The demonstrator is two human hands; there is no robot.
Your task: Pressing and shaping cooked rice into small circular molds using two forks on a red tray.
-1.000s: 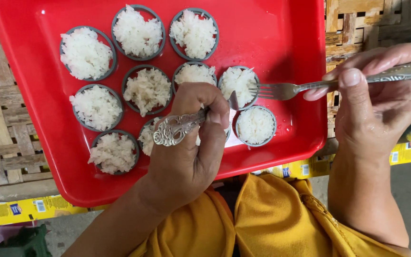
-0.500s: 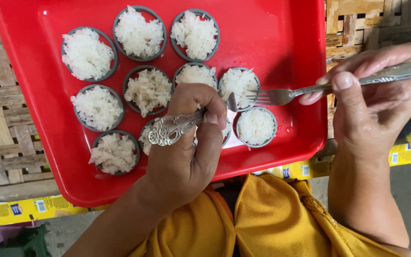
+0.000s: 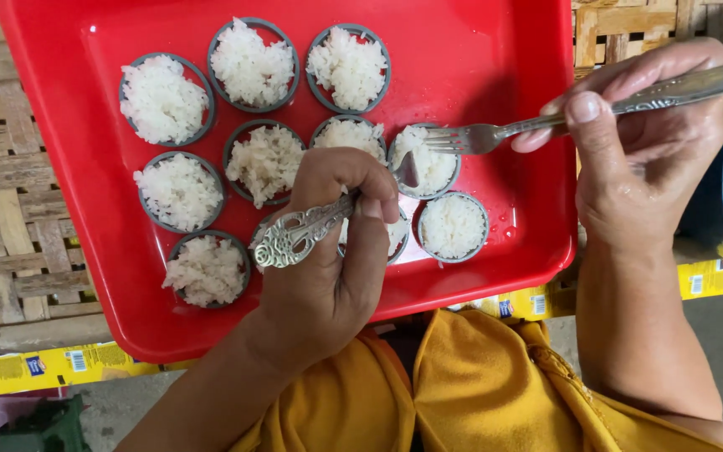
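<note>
While ten rice cups [image 3: 166,98] fill one red tray [image 3: 495,59], two hands hold utensils.

Flat yellow pkgs [image 3: 52,366] w/ blue-white labels along bottom left, under tray edge; more [image 3: 713,276] at right.

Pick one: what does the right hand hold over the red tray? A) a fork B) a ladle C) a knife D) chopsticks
A: the right hand grips a metal fork whose tines point at a rice-filled cup on the red tray, while the left hand holds an ornate-handled spoon.
</note>
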